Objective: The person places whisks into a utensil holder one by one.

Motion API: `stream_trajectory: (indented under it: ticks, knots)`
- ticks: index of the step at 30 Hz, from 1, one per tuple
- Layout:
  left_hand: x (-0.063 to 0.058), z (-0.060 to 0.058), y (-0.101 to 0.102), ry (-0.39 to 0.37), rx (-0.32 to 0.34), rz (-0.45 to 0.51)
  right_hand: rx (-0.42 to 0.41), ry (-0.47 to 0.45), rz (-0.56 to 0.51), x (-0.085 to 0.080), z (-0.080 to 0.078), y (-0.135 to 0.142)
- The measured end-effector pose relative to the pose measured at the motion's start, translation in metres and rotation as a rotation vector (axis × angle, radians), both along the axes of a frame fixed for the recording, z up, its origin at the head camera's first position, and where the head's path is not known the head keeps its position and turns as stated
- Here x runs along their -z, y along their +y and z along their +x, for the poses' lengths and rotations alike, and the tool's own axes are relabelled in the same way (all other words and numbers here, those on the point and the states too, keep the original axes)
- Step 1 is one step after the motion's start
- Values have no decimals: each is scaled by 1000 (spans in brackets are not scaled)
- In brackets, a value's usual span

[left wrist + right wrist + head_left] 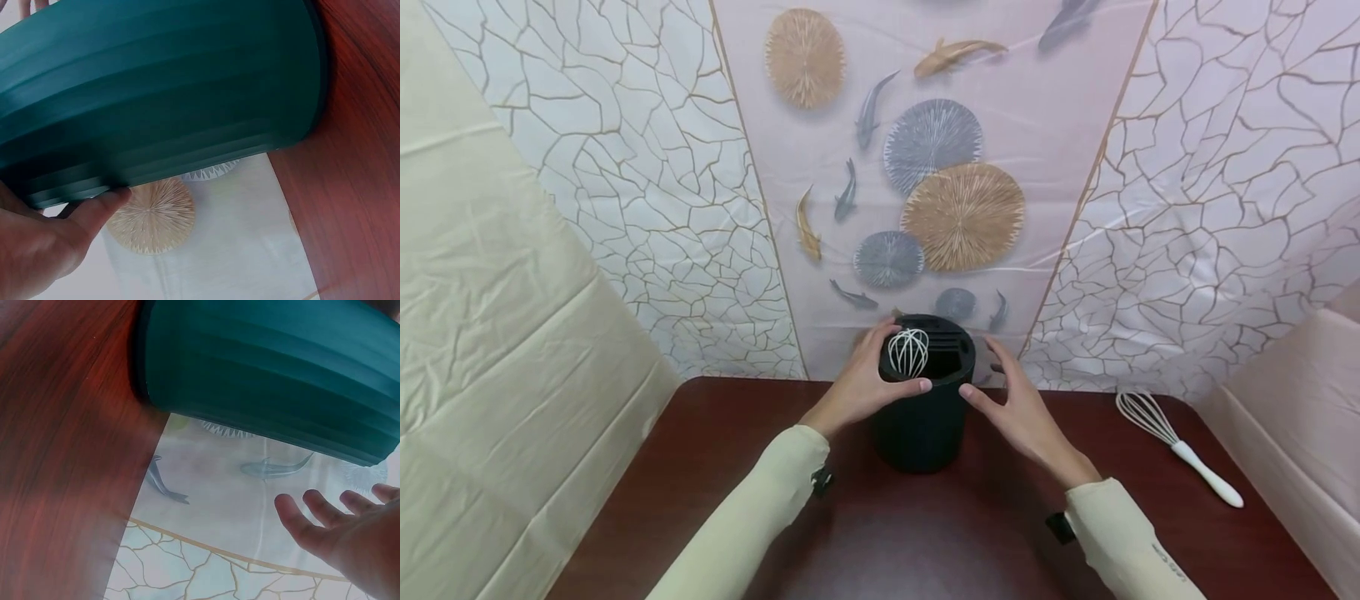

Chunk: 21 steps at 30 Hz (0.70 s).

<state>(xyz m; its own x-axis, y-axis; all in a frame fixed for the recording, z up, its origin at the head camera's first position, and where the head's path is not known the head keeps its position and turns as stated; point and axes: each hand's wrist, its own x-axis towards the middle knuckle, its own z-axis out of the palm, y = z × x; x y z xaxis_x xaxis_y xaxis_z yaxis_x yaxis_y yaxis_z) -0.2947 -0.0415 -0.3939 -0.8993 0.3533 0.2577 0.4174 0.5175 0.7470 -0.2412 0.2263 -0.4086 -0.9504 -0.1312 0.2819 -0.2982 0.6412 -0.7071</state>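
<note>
A dark green utensil holder (922, 425) stands upright at the table's back, with a slotted part inside its top. The white wire head of a whisk (908, 353) rises from its left side; the handle is hidden inside. My left hand (868, 375) grips the holder's upper left side, thumb across the front rim and fingers round the back. In the left wrist view, a fingertip (119, 195) presses against the ribbed wall. My right hand (1018, 408) is spread on the other side, its thumb close to the rim. The right wrist view shows those fingers (300, 522) apart from the wall.
A second whisk (1180, 450) with a white handle lies at the right end of the dark red wooden table (895, 542). Patterned cloth (647, 208) hangs right behind the table's back edge. Pale cloth (512, 333) closes off the left side, and more hangs at the right.
</note>
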Motion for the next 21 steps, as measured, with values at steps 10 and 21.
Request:
stream_trajectory:
  ticks: [10,21]
  knots:
    - [-1,-1,0,-16,-4,8,29,54,0,2,11,13]
    - [-1,-2,0,-30,16,15,68,63,66,12,20,41]
